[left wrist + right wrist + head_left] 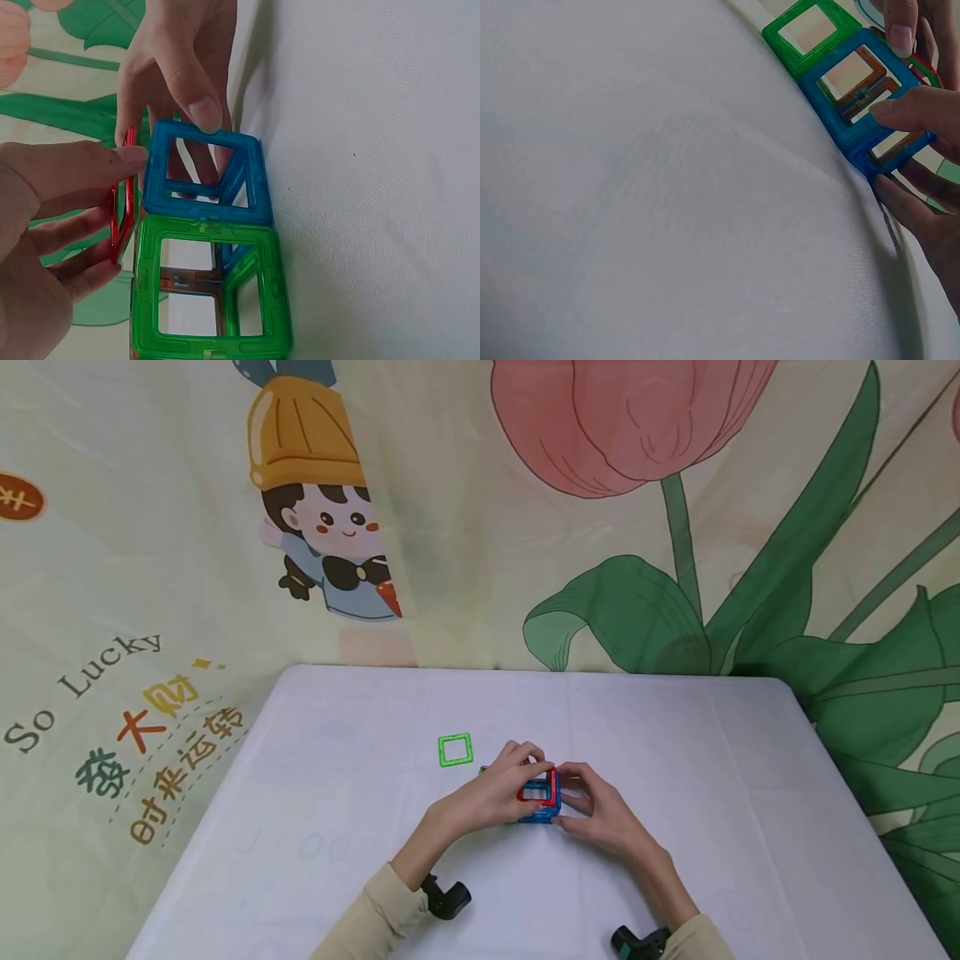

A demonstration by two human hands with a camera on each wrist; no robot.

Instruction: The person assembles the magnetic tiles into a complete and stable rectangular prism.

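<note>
In the head view my left hand (491, 792) reaches over a small build of see-through magnetic tiles. It pinches a red square tile (129, 196) between thumb and fingers, seen edge-on in the left wrist view, right along the top of the build. Blue (156, 171) and green (217, 347) square frames form the near side of the build, joined edge to edge. From the right, my right hand (603, 810) grips the blue end, its thumb on the near blue frame and its other fingers around behind. Orange-brown frames (877, 67) show through the blue one.
A loose green square tile (442, 752) lies flat on the white-covered table (337, 735), beyond the left hand and to its left. Behind the table's far edge hangs a printed cloth (450, 527) with flowers and a cartoon figure. Black wrist cameras (450, 900) sit by both cuffs.
</note>
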